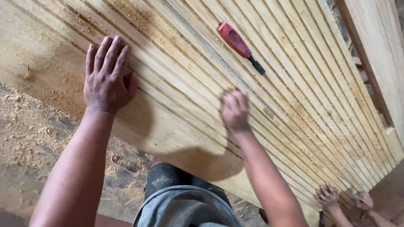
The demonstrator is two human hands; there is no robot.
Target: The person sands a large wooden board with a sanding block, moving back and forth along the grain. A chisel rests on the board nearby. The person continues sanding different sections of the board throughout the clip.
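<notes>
A large pale wooden panel (176, 122) with many long parallel grooves fills most of the view, dusted with sawdust. My left hand (106, 77) lies flat on it, fingers together, pressing near its left part. My right hand (234, 110) is curled and blurred over the grooves at the middle; something small may be under its fingers, but I cannot make it out. A tool with a red handle and black tip (240, 46) lies loose on the panel above my right hand.
Another person's two hands (343, 197) rest on the panel's lower right end. A thick wooden board (378, 54) stands along the right edge. The ground at the left (29, 138) is covered in sawdust. My knee in dark trousers (168, 176) is below the panel.
</notes>
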